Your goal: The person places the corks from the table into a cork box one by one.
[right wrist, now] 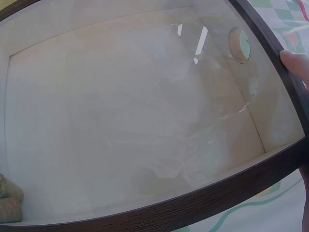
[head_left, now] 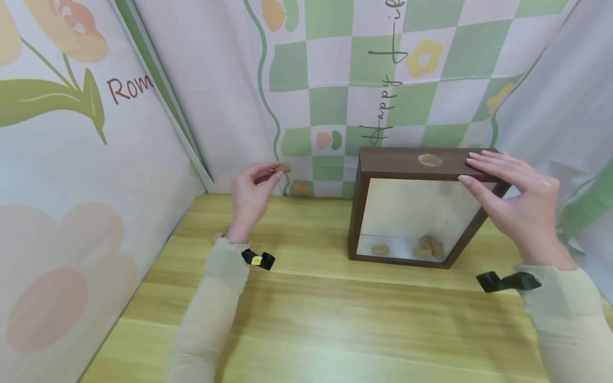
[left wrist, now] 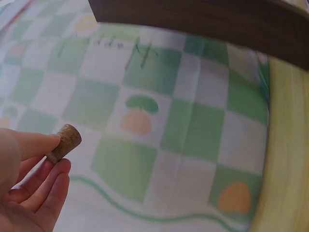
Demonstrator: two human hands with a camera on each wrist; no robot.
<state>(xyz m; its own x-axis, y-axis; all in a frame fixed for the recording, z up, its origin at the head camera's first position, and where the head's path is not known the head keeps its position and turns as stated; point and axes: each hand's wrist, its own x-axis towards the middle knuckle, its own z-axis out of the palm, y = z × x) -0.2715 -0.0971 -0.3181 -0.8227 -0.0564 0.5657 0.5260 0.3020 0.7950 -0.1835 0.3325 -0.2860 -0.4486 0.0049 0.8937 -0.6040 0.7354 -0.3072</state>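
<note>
My left hand (head_left: 251,194) is raised over the back left of the table and pinches a cork (left wrist: 66,142) between thumb and fingertips. In the head view that cork (head_left: 283,168) appears left of a dark brown framed box with a clear front (head_left: 355,223). A round hole (head_left: 430,160) is cut in the box's top. Several corks (head_left: 433,246) lie inside on its floor, and a lone one (head_left: 380,249) is farther left. My right hand (head_left: 519,197) rests on the box's top right corner, fingers extended across the top and thumb at the front edge.
Light wood-grain table (head_left: 306,319) runs under everything. A green-and-white checkered curtain (head_left: 330,101) hangs right behind the box, and a flower-printed sheet (head_left: 72,213) borders the left side. Behind my left wrist, a small brownish thing (head_left: 217,235) is partly hidden.
</note>
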